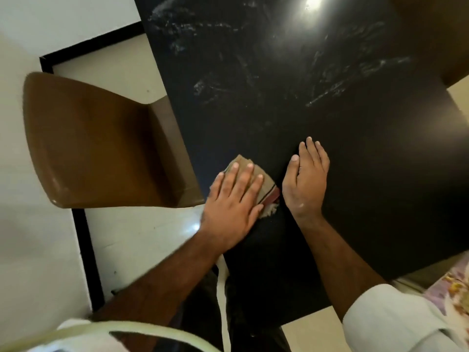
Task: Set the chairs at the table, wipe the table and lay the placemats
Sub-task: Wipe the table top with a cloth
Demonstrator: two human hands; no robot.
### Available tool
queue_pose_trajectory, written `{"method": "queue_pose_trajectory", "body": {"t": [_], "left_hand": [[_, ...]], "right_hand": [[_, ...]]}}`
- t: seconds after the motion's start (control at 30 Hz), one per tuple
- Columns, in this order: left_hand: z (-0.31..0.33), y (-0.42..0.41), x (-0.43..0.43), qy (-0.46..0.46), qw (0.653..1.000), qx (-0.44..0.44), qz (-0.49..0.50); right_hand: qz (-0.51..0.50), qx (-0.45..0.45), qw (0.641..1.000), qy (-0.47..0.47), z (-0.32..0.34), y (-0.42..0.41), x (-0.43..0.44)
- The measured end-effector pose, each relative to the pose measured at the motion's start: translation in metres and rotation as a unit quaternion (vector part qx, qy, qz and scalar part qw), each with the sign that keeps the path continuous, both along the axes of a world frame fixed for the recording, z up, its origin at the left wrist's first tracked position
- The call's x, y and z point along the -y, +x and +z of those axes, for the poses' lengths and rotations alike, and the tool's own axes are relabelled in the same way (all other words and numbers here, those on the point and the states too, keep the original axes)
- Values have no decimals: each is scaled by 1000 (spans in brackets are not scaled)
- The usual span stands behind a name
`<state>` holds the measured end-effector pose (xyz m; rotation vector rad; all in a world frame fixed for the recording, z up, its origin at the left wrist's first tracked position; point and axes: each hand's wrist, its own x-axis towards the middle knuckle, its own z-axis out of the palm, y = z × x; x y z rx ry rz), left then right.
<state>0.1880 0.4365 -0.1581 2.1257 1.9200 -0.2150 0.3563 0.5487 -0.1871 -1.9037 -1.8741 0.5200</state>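
left hand (233, 207) pressing a folded cloth (266, 182) flat on the black table (368, 153)

the left hand lies open, fingers straight, on the tan cloth near the table's left edge; a red stripe and a frayed pale edge show past the thumb. the right hand (305, 184) rests flat on the bare tabletop just beside the cloth, fingers straight and together, holding nothing. whitish smears (330, 80) streak the far half of the table. a brown chair (101, 141) stands at the left side, its seat partly under the tabletop; another brown chair (446, 34) shows at the far right corner.
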Motion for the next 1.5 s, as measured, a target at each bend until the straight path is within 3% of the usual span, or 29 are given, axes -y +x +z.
{"method": "queue_pose_trajectory", "body": {"t": [0.1, 0.23, 0.37, 0.47, 0.6, 0.77, 1.0, 1.1, 1.2, 1.3, 1.4, 1.5], "left_hand": [[0, -43, -12, 11, 998, -27, 50], [-2, -101, -89, 40, 989, -36, 138], [1, -96, -157, 62, 982, -26, 177], [1, -47, -146, 60, 996, -16, 62], [-4, -9, -48, 6, 992, 9, -128], [-2, -87, -15, -16, 996, -21, -90], [0, -119, -186, 31, 999, -3, 10], [-3, -71, -221, 42, 998, 0, -48], [-4, -22, -211, 31, 983, 22, -179], [1, -20, -203, 14, 970, 43, -240], [7, -60, -207, 52, 988, 47, -136], [-3, -114, -222, 34, 997, 30, -67]], "right_hand": [[5, -10, 1000, -11, 2, 1, 0], [2, -28, 1000, -4, 0, 0, -1], [-15, -124, 992, 9, -1, 4, -1], [-38, -197, 980, 8, 0, 11, 1], [-36, -203, 978, 12, -1, 16, 3], [-47, -195, 980, 13, 1, 11, 4], [-49, -185, 981, 17, 4, 10, 2], [-58, -191, 980, 24, 2, 8, 4], [-76, -194, 978, 27, 7, 2, 2], [-68, -93, 993, 1, 22, -13, -15], [-10, 75, 997, -4, 32, -43, -38], [13, 140, 990, -31, 29, -84, -51]]}}
